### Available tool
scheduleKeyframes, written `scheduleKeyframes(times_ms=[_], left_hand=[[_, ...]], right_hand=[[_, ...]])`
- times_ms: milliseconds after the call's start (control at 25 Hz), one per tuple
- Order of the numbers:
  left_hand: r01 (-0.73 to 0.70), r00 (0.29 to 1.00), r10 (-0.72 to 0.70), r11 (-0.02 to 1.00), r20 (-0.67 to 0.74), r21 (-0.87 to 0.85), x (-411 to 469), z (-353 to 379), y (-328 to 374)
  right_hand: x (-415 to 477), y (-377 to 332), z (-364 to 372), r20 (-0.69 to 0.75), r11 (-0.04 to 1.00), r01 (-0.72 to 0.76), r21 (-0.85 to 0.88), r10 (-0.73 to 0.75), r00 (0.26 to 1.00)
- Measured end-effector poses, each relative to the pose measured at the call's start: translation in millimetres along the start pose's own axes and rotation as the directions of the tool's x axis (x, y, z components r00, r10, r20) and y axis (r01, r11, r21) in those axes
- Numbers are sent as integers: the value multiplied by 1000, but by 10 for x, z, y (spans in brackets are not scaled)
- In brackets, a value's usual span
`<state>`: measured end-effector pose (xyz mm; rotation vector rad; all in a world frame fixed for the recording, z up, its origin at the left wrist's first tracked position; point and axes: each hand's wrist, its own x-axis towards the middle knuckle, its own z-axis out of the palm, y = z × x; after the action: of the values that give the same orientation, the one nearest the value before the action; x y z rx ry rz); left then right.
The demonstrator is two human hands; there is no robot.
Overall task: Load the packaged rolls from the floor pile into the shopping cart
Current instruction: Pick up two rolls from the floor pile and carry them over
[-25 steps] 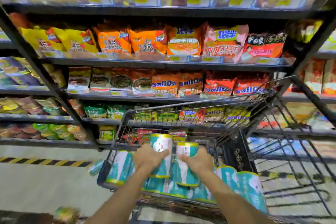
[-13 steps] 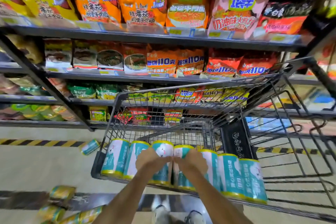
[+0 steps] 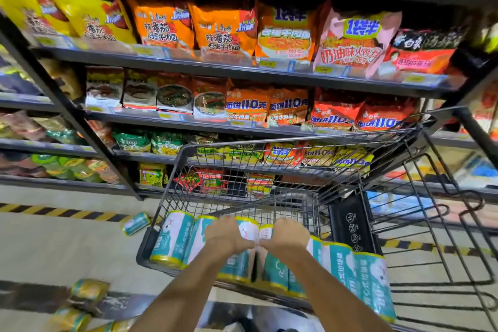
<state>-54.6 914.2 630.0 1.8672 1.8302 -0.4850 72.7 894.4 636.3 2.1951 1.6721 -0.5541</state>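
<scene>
A black wire shopping cart [image 3: 283, 143] stands in front of me. A row of teal and white packaged rolls with yellow rims [image 3: 358, 275] lines its near wall. My left hand [image 3: 227, 234] is closed over one roll [image 3: 249, 229] in the middle of that row, and my right hand [image 3: 289, 234] is closed over the roll beside it [image 3: 275, 269]. Both hands sit side by side inside the cart. More rolls [image 3: 86, 291] lie on the floor at the lower left, and a single roll [image 3: 136, 223] lies on the floor left of the cart.
Tall shelves of noodle packets [image 3: 223, 32] stand just beyond the cart. A second, nested cart frame [image 3: 442, 224] sits to the right. A yellow and black hazard stripe [image 3: 62, 211] runs along the floor under the shelves.
Both hands have lowered two rolls down into the row along the cart's near wall. The view has tilted slightly, bringing the shelves closer.
</scene>
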Motion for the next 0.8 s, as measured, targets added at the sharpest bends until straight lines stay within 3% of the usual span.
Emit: scheduleKeyframes(times_ms=[200, 440, 640, 800], left_hand=[[17, 986, -22, 999, -167, -31, -63, -238, -69], [298, 902, -337, 938, -270, -176, -575, -272, -397], [546, 692, -648, 758, -318, -357, -1474, 122, -613], [687, 489, -845, 526, -215, -502, -2486, 850, -629]], right_hand=[[160, -135, -215, -41, 974, 202, -100, -207, 977], [24, -485, -438, -103, 823, 537, -186, -560, 822], [-514, -768, -354, -142, 525, 789, -320, -850, 508], [-1245, -905, 69, -78, 233, 907, -350, -972, 220]])
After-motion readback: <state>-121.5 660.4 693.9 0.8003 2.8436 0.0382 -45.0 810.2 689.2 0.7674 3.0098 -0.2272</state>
